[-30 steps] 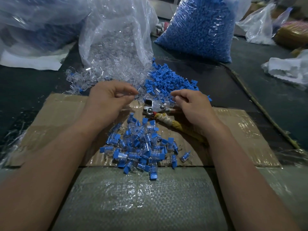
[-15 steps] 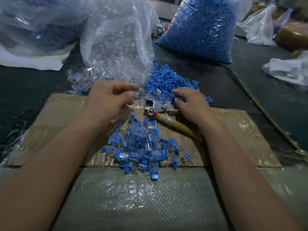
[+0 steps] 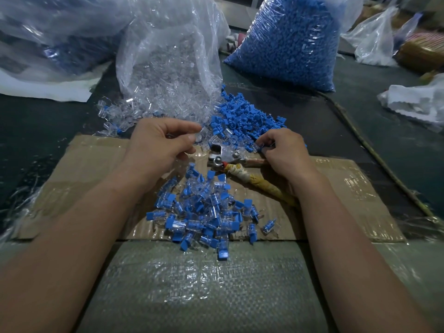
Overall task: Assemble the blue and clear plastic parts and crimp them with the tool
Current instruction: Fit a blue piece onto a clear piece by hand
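Left hand [image 3: 158, 145]: curled, thumb and forefinger pinching what looks like one small clear plastic shell [image 3: 197, 137], just past the brown cardboard sheet's [image 3: 348, 188] far edge.
Right hand [image 3: 286, 150]: fingertips curled into the loose blue plastic plugs [image 3: 245, 116]; caught one or not, I can't tell.
Handling: light, stiff, slick; I'd pinch across the sides.
Count: one metal crimping plier with rag-wrapped handle [image 3: 225, 156]; heap of joined blue-and-clear pieces [image 3: 204, 210], too many to count.
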A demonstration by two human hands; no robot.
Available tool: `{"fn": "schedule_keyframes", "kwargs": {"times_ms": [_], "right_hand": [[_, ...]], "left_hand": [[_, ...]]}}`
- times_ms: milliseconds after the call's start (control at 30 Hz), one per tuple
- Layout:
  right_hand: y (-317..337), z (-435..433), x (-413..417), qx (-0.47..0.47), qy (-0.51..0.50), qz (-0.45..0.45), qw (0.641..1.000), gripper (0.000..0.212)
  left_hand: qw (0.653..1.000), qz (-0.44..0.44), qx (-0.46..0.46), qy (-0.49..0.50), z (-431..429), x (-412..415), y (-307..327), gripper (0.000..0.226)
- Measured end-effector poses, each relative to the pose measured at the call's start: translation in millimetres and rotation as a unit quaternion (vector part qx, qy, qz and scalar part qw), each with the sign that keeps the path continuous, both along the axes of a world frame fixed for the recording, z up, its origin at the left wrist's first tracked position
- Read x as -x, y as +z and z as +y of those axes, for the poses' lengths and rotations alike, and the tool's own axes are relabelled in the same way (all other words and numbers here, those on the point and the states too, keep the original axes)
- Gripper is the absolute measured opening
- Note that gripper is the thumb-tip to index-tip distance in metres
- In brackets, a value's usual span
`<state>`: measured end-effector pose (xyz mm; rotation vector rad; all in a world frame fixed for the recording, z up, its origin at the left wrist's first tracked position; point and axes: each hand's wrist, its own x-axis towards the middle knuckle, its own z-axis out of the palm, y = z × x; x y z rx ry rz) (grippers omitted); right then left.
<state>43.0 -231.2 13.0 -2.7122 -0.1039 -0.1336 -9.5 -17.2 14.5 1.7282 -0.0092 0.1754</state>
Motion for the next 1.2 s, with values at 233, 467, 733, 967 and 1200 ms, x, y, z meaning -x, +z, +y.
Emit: {"fn": "schedule_keyframes", "kwargs": {"times_ms": [233,467,733,967,1200], "right_hand": [[-0.9,-2.6,-0.4,-0.015,0.021,0.021,0.999,0.009],[-0.1,-2.7,0.6,-0.042,0.023,0.013,0.999,0.015],[6.5,-4.3,3.8,-0.131,-0.017,-0.094,0.987,0.029],[19.7,8.7,21.8,-0.275,0.009,-0.080,0.958,0.021],[22.0,26.0,36.0,-0.327,0.106,-0.029,0.939,0.032]], "left_hand": [[1.000,0.002,0.001,0.003,-0.4,1.0,0.2,0.027],[1.000,-0.001,-0.008,0.000,-0.9,1.4,1.3,0.028],[0.999,0.021,0.028,-0.012,-1.1,4.2,5.4,0.026],[0.996,0.027,0.079,-0.043,-2.5,8.1,10.1,0.021],[0.995,0.028,0.079,-0.051,-2.5,9.0,10.4,0.019]]}}
